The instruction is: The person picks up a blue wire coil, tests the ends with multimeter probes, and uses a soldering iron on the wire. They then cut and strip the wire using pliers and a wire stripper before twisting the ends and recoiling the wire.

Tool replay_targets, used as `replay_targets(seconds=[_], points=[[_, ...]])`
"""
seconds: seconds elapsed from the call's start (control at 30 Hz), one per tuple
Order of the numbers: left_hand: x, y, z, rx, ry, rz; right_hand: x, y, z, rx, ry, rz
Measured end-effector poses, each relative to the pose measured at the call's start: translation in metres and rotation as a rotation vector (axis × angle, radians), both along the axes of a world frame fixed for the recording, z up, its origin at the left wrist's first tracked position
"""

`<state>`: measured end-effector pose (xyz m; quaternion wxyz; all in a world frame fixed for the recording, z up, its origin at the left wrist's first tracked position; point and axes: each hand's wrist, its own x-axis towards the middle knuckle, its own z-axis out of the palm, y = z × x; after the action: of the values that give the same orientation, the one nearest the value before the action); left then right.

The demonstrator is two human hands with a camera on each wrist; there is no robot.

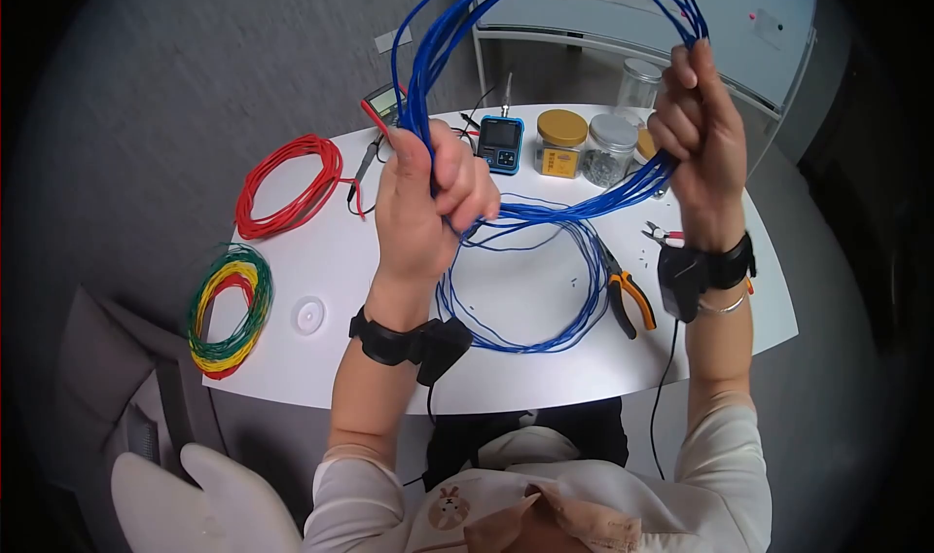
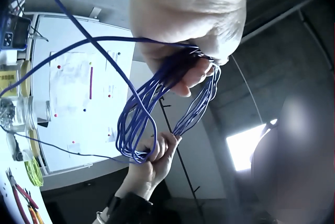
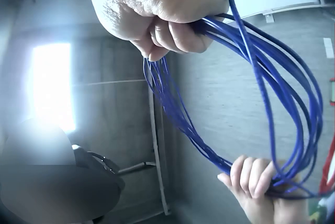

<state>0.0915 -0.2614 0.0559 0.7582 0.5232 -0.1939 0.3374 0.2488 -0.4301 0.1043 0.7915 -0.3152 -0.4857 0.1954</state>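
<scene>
A coil of blue wire (image 1: 623, 191) is held up above the table, stretched into a wide loop between both hands. My left hand (image 1: 420, 203) grips its left side, fingers curled round the bundled strands. On the opposite side my right hand (image 1: 702, 130) holds the bundle in curled fingers. The left wrist view shows the coil's strands (image 2: 137, 103) running from one hand to the other, and a loose strand (image 2: 112, 67) crosses in front. Below, more blue wire (image 1: 587, 315) lies on the table in a looser ring.
Orange-and-black pliers (image 1: 634, 298) and red-handled cutters (image 1: 664, 234) lie at right. Left are a red wire coil (image 1: 255, 195), a green, yellow and red coil (image 1: 255, 305) and a white round piece (image 1: 308, 315). Behind stand a blue-edged meter (image 1: 501, 144) and lidded jars (image 1: 610, 149).
</scene>
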Motion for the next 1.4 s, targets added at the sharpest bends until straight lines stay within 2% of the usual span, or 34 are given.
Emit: replay_targets(seconds=[0.03, 0.07, 0.13, 0.3, 0.37, 0.4, 0.47, 0.53, 0.57, 0.63, 0.67, 0.7, 0.77, 0.8, 0.9, 1.0, 1.03, 1.1, 1.13, 1.17, 1.23, 1.3, 1.4], points=[[-0.002, 0.000, 0.005, -0.071, 0.013, -0.014, -0.009, 0.004, -0.006, 0.000, 0.058, -0.064], [-0.004, 0.002, 0.010, -0.090, 0.002, -0.005, -0.004, 0.004, -0.019, -0.022, 0.045, 0.010], [-0.007, 0.007, 0.018, -0.129, -0.023, 0.018, -0.027, 0.021, -0.033, -0.016, 0.051, -0.175], [-0.015, 0.023, 0.031, -0.180, -0.077, 0.183, -0.022, 0.008, -0.093, -0.455, -0.507, -0.406], [-0.016, 0.029, 0.036, -0.149, -0.106, 0.241, -0.024, -0.004, -0.097, -0.804, -0.771, -0.246], [-0.017, 0.031, 0.038, -0.136, -0.121, 0.268, -0.026, -0.007, -0.106, -0.833, -0.951, -0.238], [-0.019, 0.032, 0.042, 0.034, -0.084, 0.321, -0.032, -0.008, -0.122, -0.885, -1.308, -0.218], [-0.021, 0.031, 0.044, 0.225, -0.030, 0.336, -0.032, -0.016, -0.114, -0.713, -1.256, -0.359], [-0.022, 0.027, 0.045, 0.366, 0.015, 0.405, -0.035, -0.019, -0.102, -0.625, -1.226, -0.425], [-0.022, 0.012, 0.047, 0.651, 0.114, 0.539, -0.049, -0.019, -0.065, -0.171, -1.222, -0.902], [-0.019, 0.010, 0.051, 0.878, 0.075, 0.557, -0.053, -0.025, -0.049, -0.058, -1.283, -1.074], [-0.017, -0.001, 0.057, 1.048, 0.101, 0.607, -0.059, -0.024, -0.030, -0.060, -1.399, -1.125], [-0.002, -0.011, 0.052, 1.240, -0.072, 0.620, -0.070, -0.025, 0.008, -0.036, -1.625, -1.227], [0.003, -0.013, 0.051, 1.332, -0.161, 0.622, -0.068, -0.023, 0.013, -0.155, -1.611, -1.117], [0.007, -0.016, 0.061, 1.496, -0.109, 0.591, -0.060, -0.024, 0.017, -0.569, -1.384, -0.723], [0.012, -0.013, 0.064, 1.346, -0.190, 0.565, -0.055, -0.031, 0.010, -0.399, -1.251, -0.791], [0.015, -0.008, 0.061, 1.304, -0.253, 0.612, -0.052, -0.037, 0.012, -0.373, -1.154, -0.737], [0.020, 0.003, 0.052, 1.057, -0.211, 0.651, -0.045, -0.039, 0.007, -0.216, -0.814, -0.642], [0.022, 0.006, 0.047, 0.933, -0.190, 0.665, -0.042, -0.042, 0.005, -0.183, -0.624, -0.515], [0.027, 0.006, 0.042, 0.773, -0.137, 0.579, -0.041, -0.045, 0.004, -0.132, -0.430, -0.397], [0.039, 0.000, 0.034, 0.455, -0.038, 0.410, -0.048, -0.040, -0.004, -0.067, -0.272, -0.463], [0.040, -0.001, 0.033, 0.495, -0.018, 0.388, -0.052, -0.038, -0.009, -0.030, -0.163, -0.543], [0.031, -0.005, 0.035, 0.502, 0.095, 0.341, -0.037, -0.045, -0.012, 0.115, -0.181, -0.552]])
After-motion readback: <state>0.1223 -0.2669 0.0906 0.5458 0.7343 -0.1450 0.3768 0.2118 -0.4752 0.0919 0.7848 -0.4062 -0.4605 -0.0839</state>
